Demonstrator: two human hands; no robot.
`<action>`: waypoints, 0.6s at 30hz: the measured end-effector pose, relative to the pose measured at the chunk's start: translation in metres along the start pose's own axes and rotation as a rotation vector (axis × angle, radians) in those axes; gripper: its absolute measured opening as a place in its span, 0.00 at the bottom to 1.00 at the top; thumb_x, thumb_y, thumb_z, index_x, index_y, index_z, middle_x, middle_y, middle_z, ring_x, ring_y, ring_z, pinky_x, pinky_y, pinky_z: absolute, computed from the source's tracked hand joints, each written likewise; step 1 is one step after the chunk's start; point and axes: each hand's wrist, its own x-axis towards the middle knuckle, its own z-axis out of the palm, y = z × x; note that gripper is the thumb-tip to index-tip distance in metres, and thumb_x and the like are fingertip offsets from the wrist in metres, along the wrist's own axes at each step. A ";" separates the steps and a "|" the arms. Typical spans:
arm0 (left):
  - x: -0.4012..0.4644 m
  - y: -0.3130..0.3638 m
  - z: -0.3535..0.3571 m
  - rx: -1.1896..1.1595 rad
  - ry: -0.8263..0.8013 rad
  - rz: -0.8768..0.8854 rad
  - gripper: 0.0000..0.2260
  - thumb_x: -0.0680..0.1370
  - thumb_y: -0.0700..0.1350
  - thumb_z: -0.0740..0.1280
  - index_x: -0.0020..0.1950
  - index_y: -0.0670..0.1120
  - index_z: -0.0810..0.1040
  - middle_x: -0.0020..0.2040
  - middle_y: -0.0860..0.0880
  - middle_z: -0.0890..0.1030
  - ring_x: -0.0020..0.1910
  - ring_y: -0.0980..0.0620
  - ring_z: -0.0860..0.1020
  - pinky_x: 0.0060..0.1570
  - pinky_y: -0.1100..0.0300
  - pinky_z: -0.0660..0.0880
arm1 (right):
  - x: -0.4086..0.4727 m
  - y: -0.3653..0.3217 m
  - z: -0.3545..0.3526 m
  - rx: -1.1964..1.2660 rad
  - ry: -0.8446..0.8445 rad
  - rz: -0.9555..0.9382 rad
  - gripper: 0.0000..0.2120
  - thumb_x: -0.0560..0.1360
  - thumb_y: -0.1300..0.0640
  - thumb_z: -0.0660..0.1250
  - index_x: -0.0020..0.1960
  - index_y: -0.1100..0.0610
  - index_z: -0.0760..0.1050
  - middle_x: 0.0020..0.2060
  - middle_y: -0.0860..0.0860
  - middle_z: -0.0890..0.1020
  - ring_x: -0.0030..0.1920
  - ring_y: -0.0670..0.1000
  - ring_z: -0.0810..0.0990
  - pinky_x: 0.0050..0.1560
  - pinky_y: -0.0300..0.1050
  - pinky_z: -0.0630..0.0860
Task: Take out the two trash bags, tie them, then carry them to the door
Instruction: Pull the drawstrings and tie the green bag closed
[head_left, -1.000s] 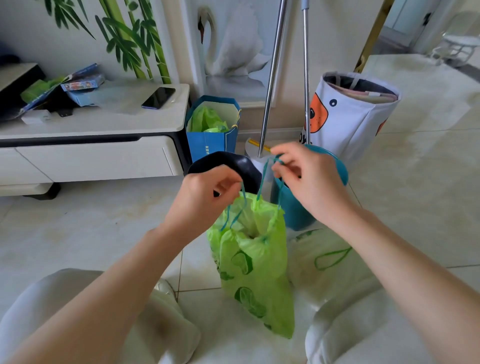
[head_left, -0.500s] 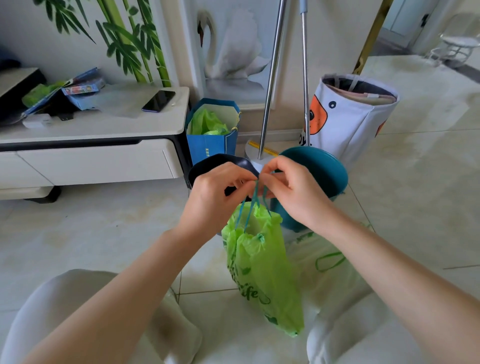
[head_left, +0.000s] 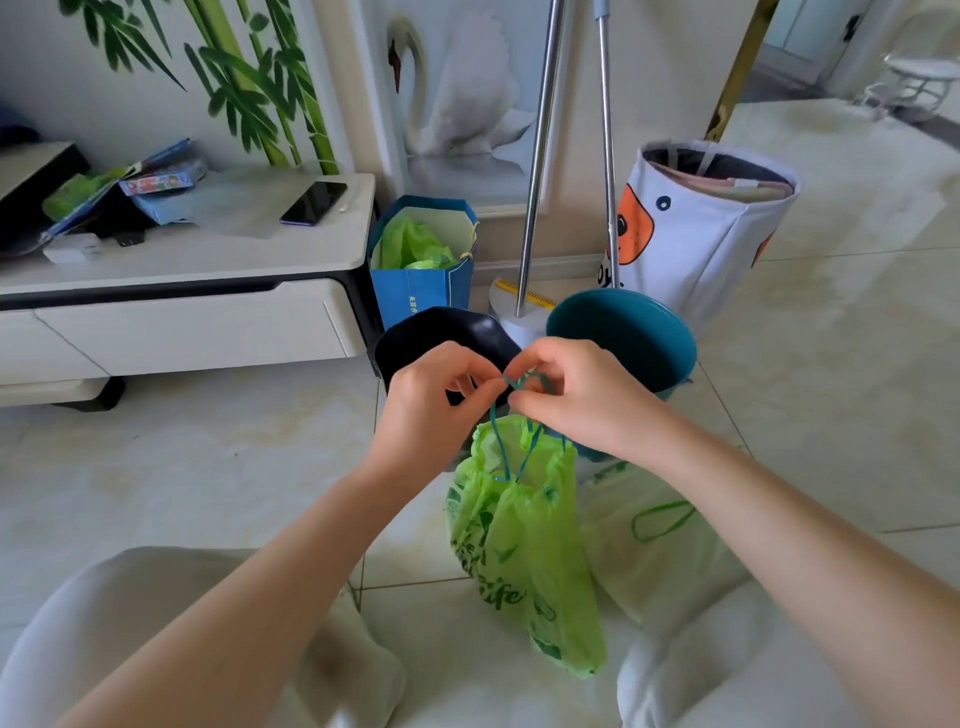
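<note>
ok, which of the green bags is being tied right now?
The bright green bag hanging from its teal drawstring, pinched by both the left hand and right hand. The paler bag lies on the floor; a third sits in the blue paper bag.

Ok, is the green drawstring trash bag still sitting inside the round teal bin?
No, the green drawstring trash bag hangs outside the round teal bin, held up by its teal drawstring, which both hands pinch.

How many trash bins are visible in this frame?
2: a black bin behind the left hand, and a teal bin behind the right hand. Others may be out of view.
</note>
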 end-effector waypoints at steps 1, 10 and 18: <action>-0.001 -0.001 0.001 -0.004 0.001 0.011 0.01 0.73 0.40 0.71 0.42 0.45 0.82 0.40 0.53 0.79 0.38 0.54 0.77 0.41 0.61 0.76 | 0.000 0.000 0.001 -0.025 0.010 -0.005 0.06 0.71 0.55 0.70 0.46 0.47 0.77 0.31 0.49 0.79 0.27 0.40 0.72 0.31 0.32 0.69; -0.026 -0.019 0.028 -0.003 -0.241 -0.170 0.21 0.74 0.57 0.65 0.65 0.53 0.71 0.61 0.57 0.75 0.62 0.59 0.71 0.62 0.58 0.70 | -0.001 -0.008 -0.009 0.452 0.063 0.003 0.25 0.73 0.69 0.66 0.65 0.50 0.69 0.39 0.53 0.85 0.29 0.49 0.73 0.37 0.41 0.75; -0.022 -0.009 0.073 -0.181 -0.030 -0.358 0.20 0.70 0.47 0.73 0.58 0.51 0.69 0.46 0.63 0.75 0.48 0.68 0.76 0.44 0.75 0.71 | -0.010 -0.026 -0.010 0.881 -0.219 0.005 0.15 0.72 0.65 0.66 0.58 0.58 0.78 0.48 0.53 0.83 0.38 0.48 0.77 0.48 0.45 0.73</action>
